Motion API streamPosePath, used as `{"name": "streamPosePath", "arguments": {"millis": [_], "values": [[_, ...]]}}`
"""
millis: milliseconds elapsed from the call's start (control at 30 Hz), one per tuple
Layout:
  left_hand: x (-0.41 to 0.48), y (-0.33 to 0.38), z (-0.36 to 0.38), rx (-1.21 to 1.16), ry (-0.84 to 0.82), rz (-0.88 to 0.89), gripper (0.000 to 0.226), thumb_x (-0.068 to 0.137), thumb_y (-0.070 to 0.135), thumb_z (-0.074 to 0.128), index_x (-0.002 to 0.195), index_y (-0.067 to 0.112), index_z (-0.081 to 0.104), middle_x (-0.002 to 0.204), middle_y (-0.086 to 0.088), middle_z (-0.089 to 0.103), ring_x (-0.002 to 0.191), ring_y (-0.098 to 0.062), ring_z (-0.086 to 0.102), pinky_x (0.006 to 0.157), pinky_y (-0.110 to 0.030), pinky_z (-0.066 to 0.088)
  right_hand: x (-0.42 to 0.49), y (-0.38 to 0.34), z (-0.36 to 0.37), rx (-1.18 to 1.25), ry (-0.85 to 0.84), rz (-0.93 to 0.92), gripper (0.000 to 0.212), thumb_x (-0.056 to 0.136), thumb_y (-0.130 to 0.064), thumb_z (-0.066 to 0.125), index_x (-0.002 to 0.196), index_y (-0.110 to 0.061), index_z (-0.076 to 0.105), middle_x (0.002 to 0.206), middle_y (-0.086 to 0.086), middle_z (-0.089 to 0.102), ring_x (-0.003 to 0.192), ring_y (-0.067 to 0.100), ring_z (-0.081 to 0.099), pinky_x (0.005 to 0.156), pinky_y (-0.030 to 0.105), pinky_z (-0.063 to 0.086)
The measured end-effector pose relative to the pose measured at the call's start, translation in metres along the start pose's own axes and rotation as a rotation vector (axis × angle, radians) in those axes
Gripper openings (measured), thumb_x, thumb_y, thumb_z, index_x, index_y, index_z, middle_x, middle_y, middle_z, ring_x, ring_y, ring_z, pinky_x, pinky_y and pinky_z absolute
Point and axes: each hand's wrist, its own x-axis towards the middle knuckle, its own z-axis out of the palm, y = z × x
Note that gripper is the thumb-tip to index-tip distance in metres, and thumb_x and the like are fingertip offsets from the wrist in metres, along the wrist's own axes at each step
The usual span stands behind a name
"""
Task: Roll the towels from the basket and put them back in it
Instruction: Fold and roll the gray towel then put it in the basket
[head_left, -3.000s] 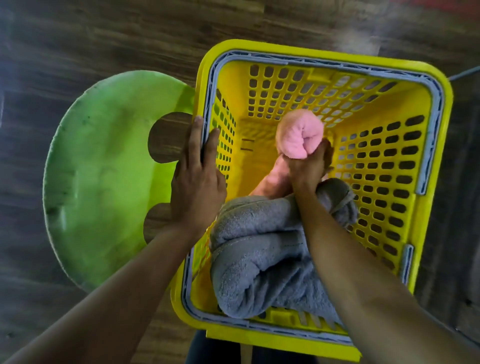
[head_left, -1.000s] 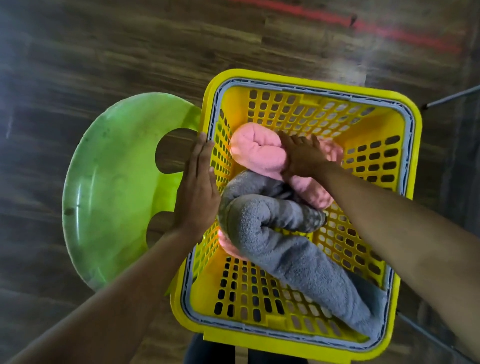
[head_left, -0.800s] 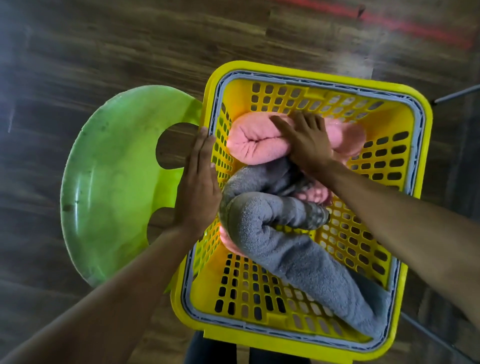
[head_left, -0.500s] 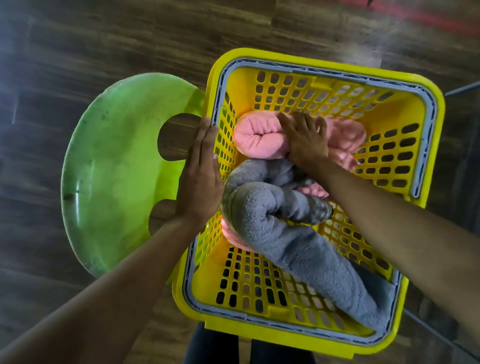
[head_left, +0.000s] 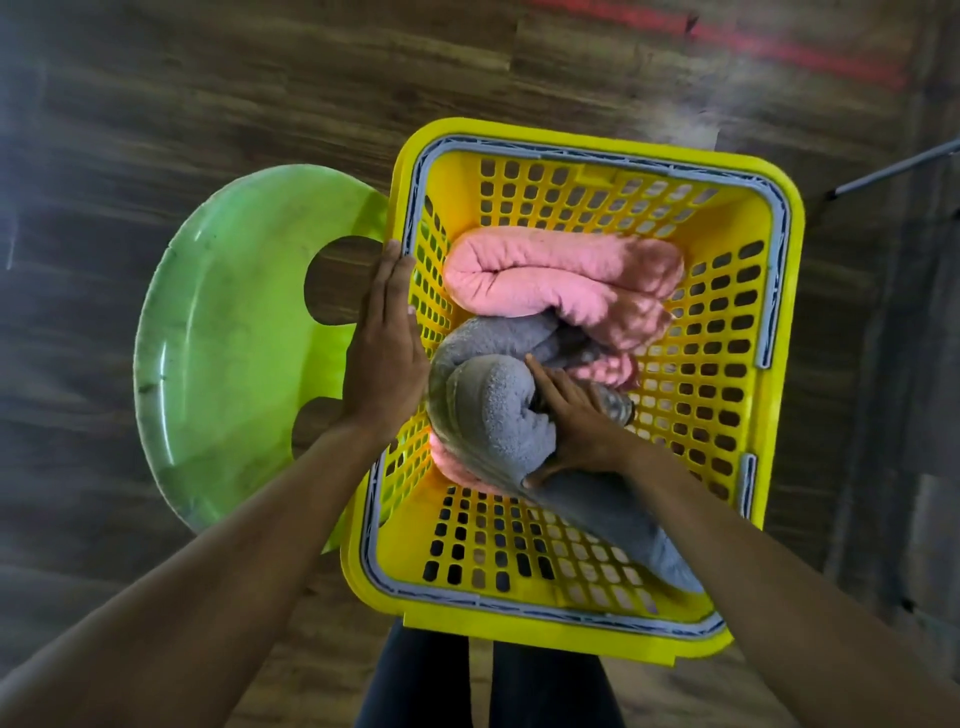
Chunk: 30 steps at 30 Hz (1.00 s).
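The right hand (head_left: 576, 431) has its fingers curled round one end of the grey towel (head_left: 493, 410), which lies slantwise in the yellow basket (head_left: 597, 143) against the pink towel (head_left: 545, 275) rolled along the far wall. A tug on that end alone could slacken the roll or drag the pink one askew. The left hand (head_left: 387, 358) presses flat, fingers straight, on the basket's left rim beside the green stool (head_left: 234, 338); if it eases off, the basket may slide.

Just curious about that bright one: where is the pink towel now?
In the head view the pink towel lies rolled at the far end of the yellow basket, touching the grey towel.
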Motion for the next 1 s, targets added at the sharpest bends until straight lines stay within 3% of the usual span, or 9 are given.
{"name": "streamPosePath", "arguments": {"millis": [100,200,300,400,567,667,800,900,1000], "values": [[0.000,-0.001,0.000,-0.007,0.009,-0.003,0.048,0.100,0.009,0.031,0.148,0.010,0.033,0.160,-0.003,0.023,0.145,-0.020,0.027,0.096,-0.034,0.049,0.010,0.015,0.001,-0.021,0.082,0.023,0.134,0.045,-0.080,0.071,0.150,-0.017,0.019,0.132,0.009,0.039,0.124,0.030,0.035,0.106,0.049,0.028],[0.000,-0.001,0.000,-0.010,0.010,0.002,0.049,0.099,0.006,0.034,0.148,0.009,0.034,0.160,-0.004,0.023,0.145,-0.020,0.028,0.093,-0.031,0.047,0.015,0.022,0.007,0.031,0.092,0.000,0.113,0.044,-0.081,0.066,0.128,-0.009,0.042,0.117,0.006,0.043,0.111,0.023,0.038,0.100,0.049,0.033],[0.000,-0.001,-0.001,0.003,0.016,0.011,0.048,0.099,0.005,0.034,0.148,0.009,0.034,0.160,-0.005,0.025,0.145,-0.021,0.028,0.093,-0.030,0.047,0.011,0.017,0.008,0.248,0.007,0.026,0.106,0.047,-0.073,0.079,0.129,-0.021,0.035,0.126,-0.003,0.050,0.120,0.021,0.047,0.103,0.052,0.039],[0.000,-0.001,-0.001,0.002,0.013,0.003,0.048,0.100,0.008,0.031,0.148,0.009,0.034,0.160,-0.005,0.024,0.145,-0.021,0.027,0.093,-0.026,0.044,0.004,0.015,0.003,0.369,0.029,0.027,0.098,0.051,-0.064,0.086,0.130,-0.038,0.033,0.125,-0.004,0.057,0.114,0.024,0.059,0.089,0.054,0.050],[0.000,-0.005,-0.001,-0.061,0.017,0.010,0.046,0.101,0.007,0.031,0.147,0.008,0.035,0.159,-0.006,0.025,0.146,-0.018,0.024,0.106,-0.026,0.037,-0.019,-0.029,-0.047,0.152,0.239,-0.014,0.108,0.056,-0.066,0.077,0.145,-0.038,0.024,0.137,0.005,0.053,0.118,0.032,0.055,0.094,0.052,0.048],[0.000,-0.007,-0.002,-0.100,0.021,0.002,0.045,0.102,0.003,0.034,0.146,0.005,0.036,0.159,-0.008,0.027,0.147,-0.018,0.023,0.114,-0.030,0.032,-0.020,-0.055,-0.085,-0.066,0.383,-0.059,0.104,0.061,-0.066,0.070,0.147,-0.023,0.030,0.125,0.012,0.056,0.111,0.034,0.054,0.095,0.050,0.045],[-0.001,-0.010,-0.003,-0.175,-0.010,0.017,0.048,0.100,0.010,0.037,0.148,0.004,0.033,0.158,-0.013,0.026,0.147,-0.022,0.022,0.116,-0.039,0.030,-0.009,-0.081,-0.130,-0.213,0.496,-0.066,0.094,0.065,-0.071,0.060,0.145,-0.031,0.031,0.124,0.009,0.056,0.113,0.033,0.051,0.100,0.051,0.040],[-0.001,-0.009,-0.004,-0.181,-0.012,0.020,0.052,0.102,0.033,0.025,0.149,0.009,0.026,0.157,-0.016,0.028,0.145,-0.029,0.028,0.114,-0.034,0.033,0.001,-0.086,-0.164,-0.251,0.304,-0.017,0.107,0.057,-0.065,0.077,0.146,-0.035,0.027,0.137,0.007,0.050,0.125,0.033,0.045,0.106,0.049,0.037],[-0.002,-0.010,-0.005,-0.182,-0.026,0.025,0.052,0.098,0.027,0.038,0.146,0.007,0.034,0.158,-0.013,0.026,0.145,-0.027,0.028,0.110,-0.033,0.037,0.010,-0.082,-0.154,-0.197,0.021,0.048,0.119,0.049,-0.055,0.088,0.146,-0.031,0.023,0.142,0.008,0.046,0.126,0.032,0.045,0.105,0.052,0.039]]}}
